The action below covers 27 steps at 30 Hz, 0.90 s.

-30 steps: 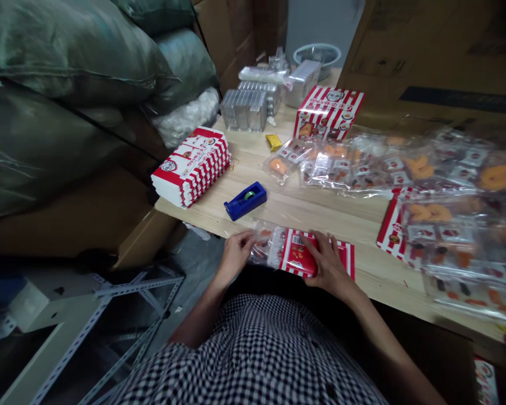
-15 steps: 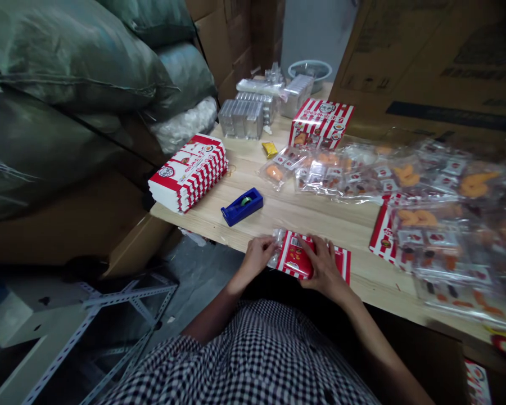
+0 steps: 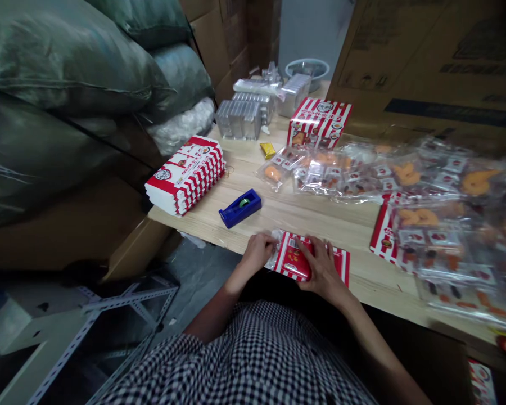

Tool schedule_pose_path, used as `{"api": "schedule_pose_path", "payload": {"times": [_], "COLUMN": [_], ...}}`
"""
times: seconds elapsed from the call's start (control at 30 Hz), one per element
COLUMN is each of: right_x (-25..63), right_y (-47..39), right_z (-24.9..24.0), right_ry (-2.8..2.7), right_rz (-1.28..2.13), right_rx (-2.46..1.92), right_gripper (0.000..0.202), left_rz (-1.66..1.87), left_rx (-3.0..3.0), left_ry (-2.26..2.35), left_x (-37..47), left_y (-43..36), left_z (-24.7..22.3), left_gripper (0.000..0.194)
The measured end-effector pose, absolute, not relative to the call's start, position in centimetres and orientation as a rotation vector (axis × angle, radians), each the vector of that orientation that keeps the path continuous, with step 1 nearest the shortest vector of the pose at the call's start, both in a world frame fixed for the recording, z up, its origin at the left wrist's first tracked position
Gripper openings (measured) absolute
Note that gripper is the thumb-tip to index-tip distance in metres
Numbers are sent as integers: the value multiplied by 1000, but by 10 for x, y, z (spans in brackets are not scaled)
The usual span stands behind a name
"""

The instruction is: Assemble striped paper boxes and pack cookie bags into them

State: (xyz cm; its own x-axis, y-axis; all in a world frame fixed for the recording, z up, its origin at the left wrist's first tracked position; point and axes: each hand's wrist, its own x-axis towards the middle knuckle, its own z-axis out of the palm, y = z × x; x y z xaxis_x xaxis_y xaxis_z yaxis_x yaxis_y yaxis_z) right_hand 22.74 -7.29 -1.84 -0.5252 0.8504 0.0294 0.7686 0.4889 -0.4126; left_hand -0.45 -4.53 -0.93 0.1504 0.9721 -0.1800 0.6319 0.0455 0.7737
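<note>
Near the table's front edge lies a flat red-and-white striped package (image 3: 294, 260) with a printed picture and a barcode. Clear plastic film (image 3: 275, 247) sticks out at its left end. My left hand (image 3: 258, 252) is closed, its fingertips pinching that film. Spread across the package, my right hand (image 3: 324, 269) rests with fingers apart, pressing on the red surface; its palm hides part of the right half. A blue tape dispenser (image 3: 241, 209) with a green roll stands just beyond my left hand.
A stack of striped folded boxes (image 3: 185, 174) is at the left, and an upright striped box (image 3: 319, 122) at the back. Clear plastic trays (image 3: 238, 119), a yellow sachet (image 3: 267, 149) and a basin (image 3: 307, 68) stand behind. Bagged toy food pieces (image 3: 430, 225) cover the right side.
Both hands stay almost in place on the package and its film. The view has shifted slightly; little else differs.
</note>
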Motion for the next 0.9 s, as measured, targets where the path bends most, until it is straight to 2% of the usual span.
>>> {"api": "schedule_pose_path", "payload": {"times": [0.3,0.4,0.47,0.5,0.57,0.6,0.7,0.77,0.8,0.9], "right_x": [236,237,231,225,210,203,195,202,208,222], "right_y": [-73,-69,-67,-68,-71,-74,-85,-90,-91,-89], "right_z": [-24,-16,-5,1,13,18,32,40,45,59], "right_ry": [-2442,-2251,-2020,-1891,-1653,-1559,-1346,-1207,-1153,-1079], "right_rz": [563,521,448,408,355,342,452,603,677,865], "right_rx": [-1396,-1474,-1539,-1561,-1576,-1569,-1494,-1387,-1334,-1245], "right_gripper": [108,107,113,119,127,128,126,118,107,58], "left_rz": [559,813,1096,1204,1276,1256,1162,1075,1012,891], "left_rx": [1415,1370,1352,1337,1257,1208,1183,1341,1438,1591], "left_ry": [1187,1124,1176,1198,1130,1058,876,841,827,764], "left_x": [-1,1,8,13,25,30,35,27,23,15], "left_y": [-33,-36,-42,-45,-50,-51,-46,-39,-35,-31], "left_z": [-24,-1,19,28,41,45,50,53,55,63], "left_gripper": [24,30,38,48,68,70,50,32,26,26]}}
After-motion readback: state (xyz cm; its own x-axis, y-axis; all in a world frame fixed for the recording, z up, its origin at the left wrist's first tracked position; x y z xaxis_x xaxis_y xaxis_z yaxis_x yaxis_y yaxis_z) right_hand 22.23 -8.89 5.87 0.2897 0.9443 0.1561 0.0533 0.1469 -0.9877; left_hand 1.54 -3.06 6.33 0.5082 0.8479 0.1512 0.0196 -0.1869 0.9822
